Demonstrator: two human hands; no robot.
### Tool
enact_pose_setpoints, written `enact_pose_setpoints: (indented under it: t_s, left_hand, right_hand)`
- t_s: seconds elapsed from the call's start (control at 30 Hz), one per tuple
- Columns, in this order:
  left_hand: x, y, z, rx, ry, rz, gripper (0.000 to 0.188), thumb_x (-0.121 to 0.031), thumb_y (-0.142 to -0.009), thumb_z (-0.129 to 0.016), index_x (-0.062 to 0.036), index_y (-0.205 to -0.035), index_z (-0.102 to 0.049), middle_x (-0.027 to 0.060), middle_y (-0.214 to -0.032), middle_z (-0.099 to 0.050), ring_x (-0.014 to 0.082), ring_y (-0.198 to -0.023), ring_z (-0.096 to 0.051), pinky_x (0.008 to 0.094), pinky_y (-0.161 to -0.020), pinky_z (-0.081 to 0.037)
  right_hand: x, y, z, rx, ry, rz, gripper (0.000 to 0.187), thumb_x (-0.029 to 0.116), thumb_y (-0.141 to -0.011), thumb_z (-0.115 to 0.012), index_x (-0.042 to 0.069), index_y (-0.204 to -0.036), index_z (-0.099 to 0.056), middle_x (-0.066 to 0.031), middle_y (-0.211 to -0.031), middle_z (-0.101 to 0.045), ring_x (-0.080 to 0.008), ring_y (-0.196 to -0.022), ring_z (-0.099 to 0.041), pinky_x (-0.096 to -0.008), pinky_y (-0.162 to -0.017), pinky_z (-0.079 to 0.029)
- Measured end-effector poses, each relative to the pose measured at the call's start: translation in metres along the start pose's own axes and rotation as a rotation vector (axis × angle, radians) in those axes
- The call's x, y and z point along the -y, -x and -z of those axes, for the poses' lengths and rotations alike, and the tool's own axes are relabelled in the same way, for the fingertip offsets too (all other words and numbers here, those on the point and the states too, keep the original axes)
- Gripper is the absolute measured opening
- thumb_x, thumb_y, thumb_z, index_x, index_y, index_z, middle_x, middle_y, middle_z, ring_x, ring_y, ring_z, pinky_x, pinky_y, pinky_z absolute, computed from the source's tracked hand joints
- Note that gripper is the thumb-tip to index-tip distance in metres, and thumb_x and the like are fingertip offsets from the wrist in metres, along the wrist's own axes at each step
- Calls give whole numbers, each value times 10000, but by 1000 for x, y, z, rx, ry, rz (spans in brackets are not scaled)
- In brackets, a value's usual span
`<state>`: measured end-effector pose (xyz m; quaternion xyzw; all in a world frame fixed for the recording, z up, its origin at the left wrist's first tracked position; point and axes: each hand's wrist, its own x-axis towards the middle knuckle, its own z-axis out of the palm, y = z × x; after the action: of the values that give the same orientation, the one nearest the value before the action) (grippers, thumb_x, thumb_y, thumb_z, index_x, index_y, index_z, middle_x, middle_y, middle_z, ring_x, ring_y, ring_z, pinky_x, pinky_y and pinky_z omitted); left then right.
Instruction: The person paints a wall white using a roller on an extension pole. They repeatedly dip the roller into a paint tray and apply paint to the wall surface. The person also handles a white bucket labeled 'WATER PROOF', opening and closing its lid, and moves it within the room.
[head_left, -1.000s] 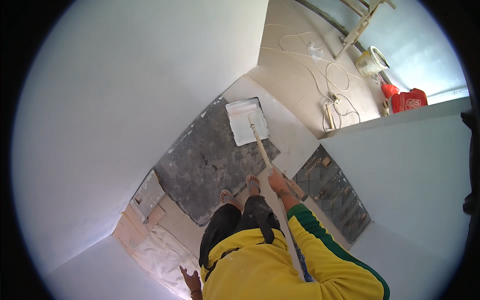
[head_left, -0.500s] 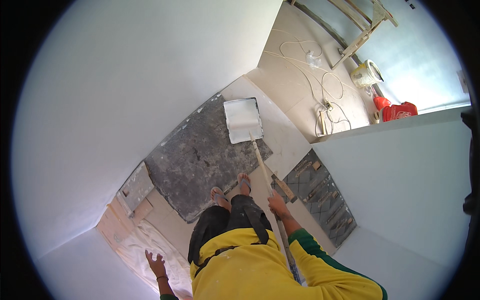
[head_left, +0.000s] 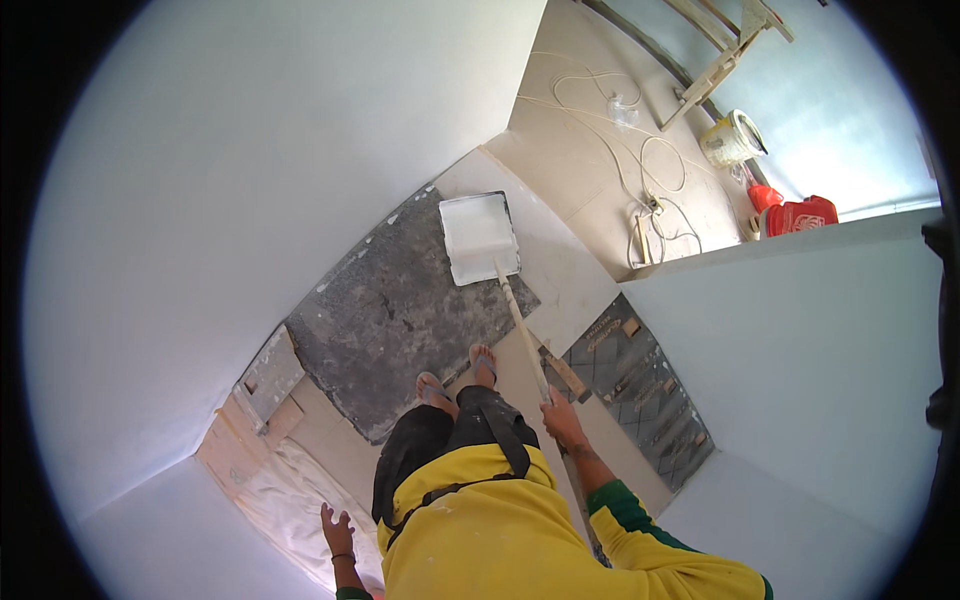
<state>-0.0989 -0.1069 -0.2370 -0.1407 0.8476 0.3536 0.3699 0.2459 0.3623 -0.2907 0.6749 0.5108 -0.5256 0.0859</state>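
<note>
My right hand [head_left: 564, 418] is wrapped round a long pale pole [head_left: 523, 328], which runs back past my right side. The pole's far end reaches the near edge of a square tray of white paint [head_left: 478, 232]; whatever is fixed to that end cannot be made out in the paint. Under the tray lies a dark grey, paint-spotted sheet [head_left: 390, 310] on the floor. Out to my left, my left hand [head_left: 339, 531] hangs empty with its fingers apart, above a crumpled white cloth [head_left: 290, 485].
White walls [head_left: 250, 150] rise on both sides. To the right lies a dark patterned board [head_left: 640, 380] beside a wood block [head_left: 567, 374]. Beyond the low wall are a loose cable [head_left: 600, 130], a paint bucket [head_left: 733, 140], a red container [head_left: 800, 216] and a wooden stand [head_left: 730, 65].
My left hand has moved right, closer to my body. My right hand has shifted slightly with the pole, whose far end stays at the tray. The view has shifted a little.
</note>
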Motion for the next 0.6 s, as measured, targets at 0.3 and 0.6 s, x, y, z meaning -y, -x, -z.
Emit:
enact_pose_setpoints:
  t_s: [0.3, 0.6]
  left_hand:
    - [-7, 36, -69, 39, -64, -15, 699, -83, -881, -600, -127, -1499, -276, 159, -1403, -441, 224, -957, -617, 310, -657, -527]
    - [-4, 63, -70, 60, -142, 37, 650, -105, -898, -595, -107, -1483, -312, 155, -1365, -483, 205, -926, -615, 299, -654, -531]
  right_hand:
    - [27, -42, 11, 76, -29, 26, 629, 197, -887, -479, 66, -1478, -313, -229, -853, -665, -323, -600, -645, -404, -572, -528]
    - [37, -100, 26, 108, -10, 63, 641, 167, -915, -476, 108, -1511, -247, -206, -772, -608, -278, -533, -595, -395, -507, -503]
